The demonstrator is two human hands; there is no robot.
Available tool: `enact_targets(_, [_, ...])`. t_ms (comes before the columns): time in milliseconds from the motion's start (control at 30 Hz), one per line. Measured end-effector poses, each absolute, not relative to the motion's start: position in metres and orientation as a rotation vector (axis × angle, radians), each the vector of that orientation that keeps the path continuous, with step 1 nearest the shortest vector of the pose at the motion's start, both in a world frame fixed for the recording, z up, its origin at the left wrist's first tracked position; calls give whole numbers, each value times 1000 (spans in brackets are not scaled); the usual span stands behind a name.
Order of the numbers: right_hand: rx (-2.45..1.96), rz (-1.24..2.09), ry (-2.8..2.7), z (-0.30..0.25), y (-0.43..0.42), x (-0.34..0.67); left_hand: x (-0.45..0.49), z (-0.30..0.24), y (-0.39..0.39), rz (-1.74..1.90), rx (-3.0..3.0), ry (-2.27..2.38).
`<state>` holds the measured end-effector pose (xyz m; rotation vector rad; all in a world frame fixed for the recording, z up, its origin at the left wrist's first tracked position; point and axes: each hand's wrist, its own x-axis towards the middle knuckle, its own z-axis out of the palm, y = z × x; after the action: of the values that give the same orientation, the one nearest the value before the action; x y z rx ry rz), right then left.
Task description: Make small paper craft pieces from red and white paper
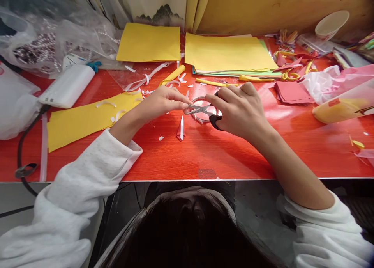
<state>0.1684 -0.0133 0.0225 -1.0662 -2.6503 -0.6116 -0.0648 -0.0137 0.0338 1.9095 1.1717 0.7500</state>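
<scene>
Right hand (pixel 238 109) holds scissors (pixel 202 109) above red table (pixel 165 162), blades slightly parted. Left hand (pixel 163 103) narrowed at blade tips; can't tell what it grips. Red paper (pixel 181 131), white-striped, lies nearby.

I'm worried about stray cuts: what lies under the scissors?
Under the scissors, a ring-shaped item lies on the red table. The scissors hide part of it; whatever is beneath the right hand is covered.
</scene>
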Motion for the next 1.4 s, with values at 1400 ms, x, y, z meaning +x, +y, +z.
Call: enact_targets(1400, [-1035, -637, -2662, 21, -18, 166, -56, 23, -12, 739, 1815, 1147])
